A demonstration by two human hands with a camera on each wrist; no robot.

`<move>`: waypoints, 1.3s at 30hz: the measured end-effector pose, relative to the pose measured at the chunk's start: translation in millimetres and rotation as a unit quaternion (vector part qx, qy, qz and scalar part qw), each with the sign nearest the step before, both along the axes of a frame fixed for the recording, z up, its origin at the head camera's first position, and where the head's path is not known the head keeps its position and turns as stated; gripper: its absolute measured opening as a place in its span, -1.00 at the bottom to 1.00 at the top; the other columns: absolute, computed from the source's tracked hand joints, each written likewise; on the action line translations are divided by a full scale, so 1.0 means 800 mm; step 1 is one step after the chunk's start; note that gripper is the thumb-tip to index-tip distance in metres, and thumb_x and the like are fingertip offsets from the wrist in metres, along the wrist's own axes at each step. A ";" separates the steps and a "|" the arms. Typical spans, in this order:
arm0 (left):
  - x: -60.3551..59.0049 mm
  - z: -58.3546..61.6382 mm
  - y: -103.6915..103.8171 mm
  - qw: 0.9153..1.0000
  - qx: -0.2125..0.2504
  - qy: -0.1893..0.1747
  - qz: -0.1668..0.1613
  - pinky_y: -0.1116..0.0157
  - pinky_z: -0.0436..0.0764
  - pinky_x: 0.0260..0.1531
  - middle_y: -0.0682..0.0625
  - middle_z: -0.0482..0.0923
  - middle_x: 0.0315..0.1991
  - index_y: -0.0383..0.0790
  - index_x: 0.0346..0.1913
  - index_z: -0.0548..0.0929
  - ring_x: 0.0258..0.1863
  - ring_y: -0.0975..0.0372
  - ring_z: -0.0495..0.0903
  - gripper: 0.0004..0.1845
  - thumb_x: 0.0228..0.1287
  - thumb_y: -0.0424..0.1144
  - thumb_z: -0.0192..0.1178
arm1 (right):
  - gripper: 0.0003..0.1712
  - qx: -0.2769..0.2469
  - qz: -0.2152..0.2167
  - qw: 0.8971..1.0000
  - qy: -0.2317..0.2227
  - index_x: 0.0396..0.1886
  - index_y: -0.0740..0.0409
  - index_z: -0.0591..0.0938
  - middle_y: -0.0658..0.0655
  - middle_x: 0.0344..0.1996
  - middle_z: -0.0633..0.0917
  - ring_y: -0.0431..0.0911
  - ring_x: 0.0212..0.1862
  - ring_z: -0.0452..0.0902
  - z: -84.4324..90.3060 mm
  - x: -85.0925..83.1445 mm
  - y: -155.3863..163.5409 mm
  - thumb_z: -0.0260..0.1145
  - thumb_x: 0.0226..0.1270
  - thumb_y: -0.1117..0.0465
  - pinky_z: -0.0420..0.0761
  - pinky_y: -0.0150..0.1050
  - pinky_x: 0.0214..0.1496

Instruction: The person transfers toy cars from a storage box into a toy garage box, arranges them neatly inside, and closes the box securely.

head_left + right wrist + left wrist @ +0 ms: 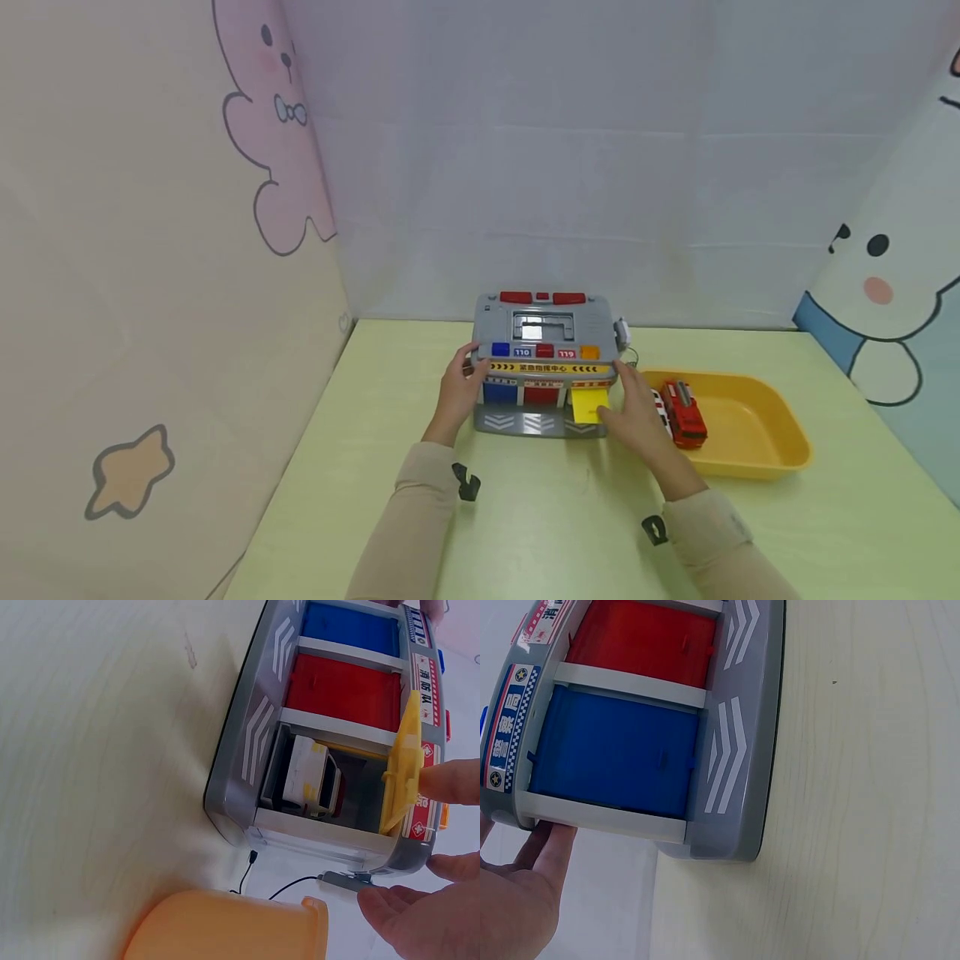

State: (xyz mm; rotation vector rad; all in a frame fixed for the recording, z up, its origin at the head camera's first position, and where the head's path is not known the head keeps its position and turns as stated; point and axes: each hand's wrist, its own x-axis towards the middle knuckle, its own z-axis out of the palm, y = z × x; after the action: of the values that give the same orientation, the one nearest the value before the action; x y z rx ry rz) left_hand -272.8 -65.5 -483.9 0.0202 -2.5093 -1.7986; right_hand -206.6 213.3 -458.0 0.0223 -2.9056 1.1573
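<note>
A grey toy garage (543, 329) stands on the table, with a blue door (615, 754), a red door (345, 694) and a yellow door (405, 765) along its front. The blue and red doors are down; the yellow one is swung up. Behind it, a white toy vehicle (306, 774) sits inside the bay. My left hand (459, 392) grips the garage's left side, some fingers hidden behind it. At the right side, my right hand (636, 417) has its thumb against the yellow door, its other fingers extended by the garage's corner.
A yellow tray (757, 433) lies to the right, near the right hand. In it are a red toy fire truck (684, 414) and a white-and-red toy car (662, 410), partly covered by the hand. A corded grey-white piece (622, 332) hangs on the garage's right side.
</note>
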 end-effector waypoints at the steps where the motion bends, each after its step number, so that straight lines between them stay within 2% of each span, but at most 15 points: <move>1: 0.000 0.001 0.001 1.000 0.000 0.001 0.000 -0.02 0.48 0.10 -0.15 0.42 0.24 0.01 0.40 0.36 0.18 0.00 0.43 -0.49 0.46 0.00 0.07 | -0.04 0.005 0.000 1.000 0.000 0.54 0.24 -0.04 0.42 0.47 -0.09 0.38 0.42 -0.13 0.001 -0.001 0.000 0.27 0.26 0.27 0.06 0.39 0.29; 12: 0.003 0.000 0.004 1.000 0.001 -0.006 0.001 -0.02 0.48 0.10 -0.15 0.40 0.26 0.03 0.40 0.36 0.19 -0.01 0.43 -0.50 0.46 -0.01 0.08 | 0.05 0.050 0.013 0.997 0.062 0.48 0.33 0.07 0.42 0.45 -0.04 0.37 0.40 -0.06 -0.002 -0.010 -0.006 0.46 0.05 0.44 0.18 0.30 0.29; 19: 0.005 -0.001 0.003 1.000 0.000 -0.002 0.004 -0.03 0.49 0.08 -0.16 0.42 0.24 0.01 0.39 0.37 0.17 -0.01 0.44 -0.51 0.46 -0.04 0.09 | 0.04 0.023 0.017 0.994 0.105 0.46 0.34 0.13 0.38 0.45 -0.02 0.35 0.39 -0.02 -0.012 -0.016 -0.016 0.47 -0.01 0.50 0.24 0.25 0.29; 23: 0.004 -0.002 0.003 1.000 0.000 -0.002 0.002 -0.03 0.49 0.09 -0.15 0.42 0.24 0.02 0.39 0.36 0.17 0.00 0.44 -0.50 0.46 -0.02 0.08 | 0.03 0.019 0.004 0.993 0.120 0.43 0.35 0.16 0.37 0.44 0.01 0.34 0.38 0.00 -0.017 -0.020 -0.020 0.48 -0.04 0.50 0.26 0.22 0.29; 32: 0.002 0.000 0.000 1.000 -0.001 -0.002 0.003 -0.03 0.48 0.10 -0.16 0.41 0.25 0.03 0.39 0.36 0.19 -0.01 0.43 -0.50 0.46 -0.01 0.09 | -0.05 -0.021 -0.019 0.979 0.200 0.34 0.36 0.24 0.37 0.36 0.11 0.34 0.33 0.07 -0.034 -0.028 -0.026 0.46 -0.09 0.58 0.27 0.21 0.28; 39: 0.005 0.002 0.002 1.000 0.003 -0.002 0.002 -0.03 0.48 0.10 -0.16 0.42 0.24 0.02 0.39 0.37 0.18 -0.01 0.43 -0.50 0.46 -0.02 0.09 | -0.12 -0.022 -0.037 0.974 0.222 0.32 0.31 0.28 0.35 0.31 0.14 0.32 0.29 0.15 -0.042 -0.034 -0.026 0.43 -0.04 0.59 0.31 0.18 0.27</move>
State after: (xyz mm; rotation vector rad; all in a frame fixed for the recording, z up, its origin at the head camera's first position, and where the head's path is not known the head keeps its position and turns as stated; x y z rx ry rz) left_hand -269.0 -63.7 -482.6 0.0300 -2.5052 -1.8053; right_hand -233.6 192.5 -492.0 0.1502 -2.4672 1.0440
